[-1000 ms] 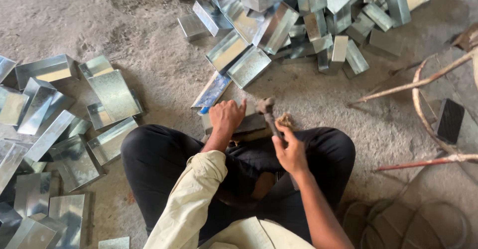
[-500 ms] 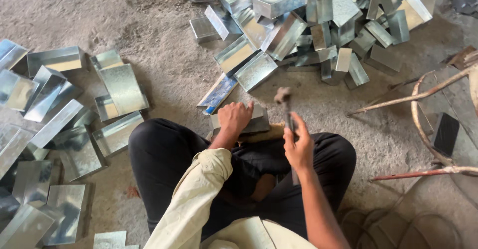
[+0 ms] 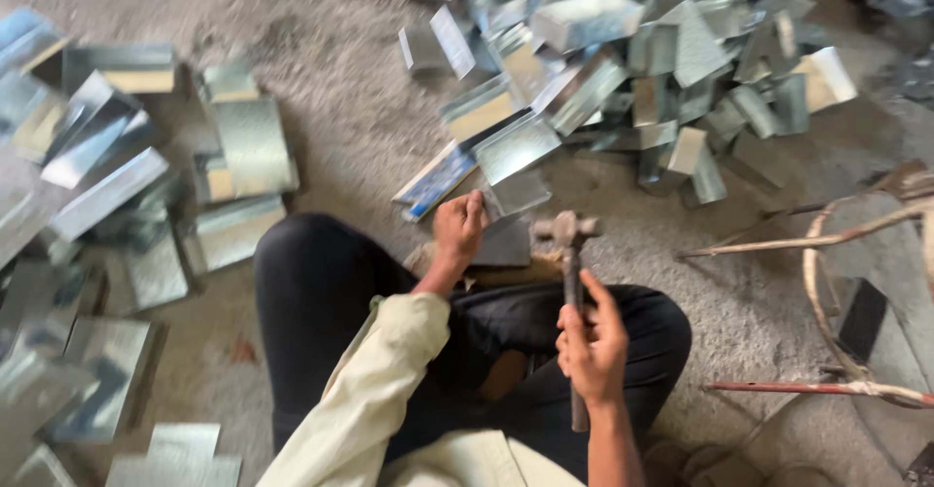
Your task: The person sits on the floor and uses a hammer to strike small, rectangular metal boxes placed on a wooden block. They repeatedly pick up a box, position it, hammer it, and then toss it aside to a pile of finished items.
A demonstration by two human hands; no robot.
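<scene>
Hammer (image 3: 567,253) first: your right hand (image 3: 593,336) is clenched around its handle about midway down, the head lifted just above and to the right of the folded metal piece (image 3: 506,244) between your knees. Holding that far down the handle gives the head room to swing, I judge, and it leaves the head poised right at the piece's edge.

Your left hand (image 3: 459,229) is closed on the left side of that same metal piece, fingers curled over its near edge, pinning it down. The grip sits on the side away from the hammer head, which looks like a way to steady the sheet while keeping fingers out of the strike line. The piece appears to rest on a low block; blur hides exactly what lies beneath it.

You sit cross-legged on the concrete floor (image 3: 331,108), so the piece lies close to your body and straight under your eyes. Beyond the piece, up and to its right, sprawls a loose heap of shiny bent sheets (image 3: 642,59). Well to its left lie flatter folded sheets (image 3: 146,185), more spread out. To its right, thin rods (image 3: 808,244) lie across the floor.
</scene>
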